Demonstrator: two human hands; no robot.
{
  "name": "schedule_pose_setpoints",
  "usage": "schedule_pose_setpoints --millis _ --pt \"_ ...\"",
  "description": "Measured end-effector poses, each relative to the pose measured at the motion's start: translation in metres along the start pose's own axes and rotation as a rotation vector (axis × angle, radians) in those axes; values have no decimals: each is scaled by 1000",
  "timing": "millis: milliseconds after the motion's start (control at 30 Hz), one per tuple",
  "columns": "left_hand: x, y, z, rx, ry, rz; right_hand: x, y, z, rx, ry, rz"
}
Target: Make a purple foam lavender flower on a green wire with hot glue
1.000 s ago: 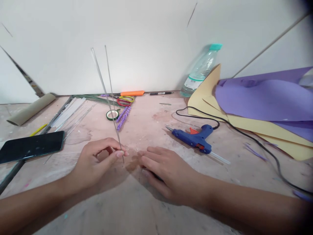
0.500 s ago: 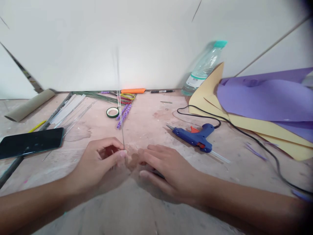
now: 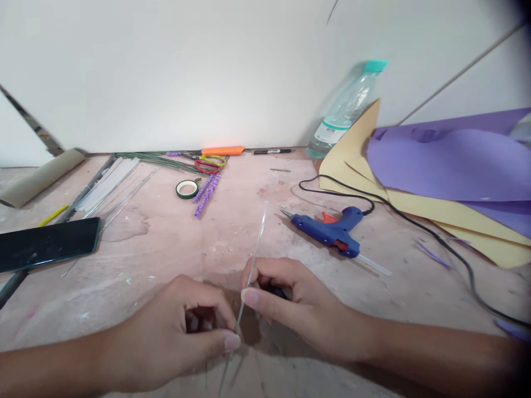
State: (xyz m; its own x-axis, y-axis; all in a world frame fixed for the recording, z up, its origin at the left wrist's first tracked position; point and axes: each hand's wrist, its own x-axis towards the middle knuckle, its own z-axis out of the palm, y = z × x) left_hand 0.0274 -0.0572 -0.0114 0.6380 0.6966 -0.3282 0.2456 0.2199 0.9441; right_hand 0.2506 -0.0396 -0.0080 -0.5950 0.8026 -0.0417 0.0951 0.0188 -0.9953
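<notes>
A thin floral wire (image 3: pixel 259 237), pale at its upper end and greenish lower down, slants between my two hands. My left hand (image 3: pixel 186 326) pinches its lower part between thumb and forefinger. Higher up, my right hand (image 3: pixel 294 296) closes thumb and fingers on the same wire. Something dark shows inside the curled fingers of my right hand; its kind is hidden. Just beyond that hand lies a blue glue gun (image 3: pixel 326 232) with a clear stick in its rear. Two purple flower sprigs (image 3: pixel 207 193) rest near a roll of green tape (image 3: pixel 187 189).
Along the wall lie scissors (image 3: pixel 209 163), an orange-handled tool (image 3: pixel 223 151), a pen (image 3: pixel 272 151) and green stems (image 3: pixel 157 161). On the left are a phone (image 3: pixel 50 243), white strips (image 3: pixel 108 185) and a cardboard tube (image 3: pixel 41 177). To the right, a bottle (image 3: pixel 346 113), purple paper (image 3: pixel 435 166) and a black cord (image 3: pixel 415 221).
My left hand has come nearer and to the right with the wire. The wire has gone from upright to slanting, and my right hand now grips it too.
</notes>
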Motion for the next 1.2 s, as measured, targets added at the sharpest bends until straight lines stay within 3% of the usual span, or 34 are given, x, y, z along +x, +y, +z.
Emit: schedule_pose_setpoints --millis 267,500,600,700,733,867,967,1100,1200 --pt "-1 -7 -2 -157 -12 -79 -2 3 1 21 70 -1" --pt "1 -4 -2 -66 61 -44 -4 3 2 -14 135 19" --pt "4 10 -23 136 301 -1 -4 2 2 -12 189 -15" --pt "8 28 -67 683 719 26 -4 2 1 -10 139 -18" --pt "9 33 -84 766 820 19 -4 2 1 -15 118 -17" --pt "10 41 -139 1030 1020 -79 -4 2 -1 -53 92 -10" --pt "11 37 -152 1246 977 -186 -5 2 0 -81 92 7" --pt "12 32 -149 1424 825 -269 -4 2 0 -136 78 26" --pt "12 32 -149 1509 807 -321 -4 2 0 -161 68 48"
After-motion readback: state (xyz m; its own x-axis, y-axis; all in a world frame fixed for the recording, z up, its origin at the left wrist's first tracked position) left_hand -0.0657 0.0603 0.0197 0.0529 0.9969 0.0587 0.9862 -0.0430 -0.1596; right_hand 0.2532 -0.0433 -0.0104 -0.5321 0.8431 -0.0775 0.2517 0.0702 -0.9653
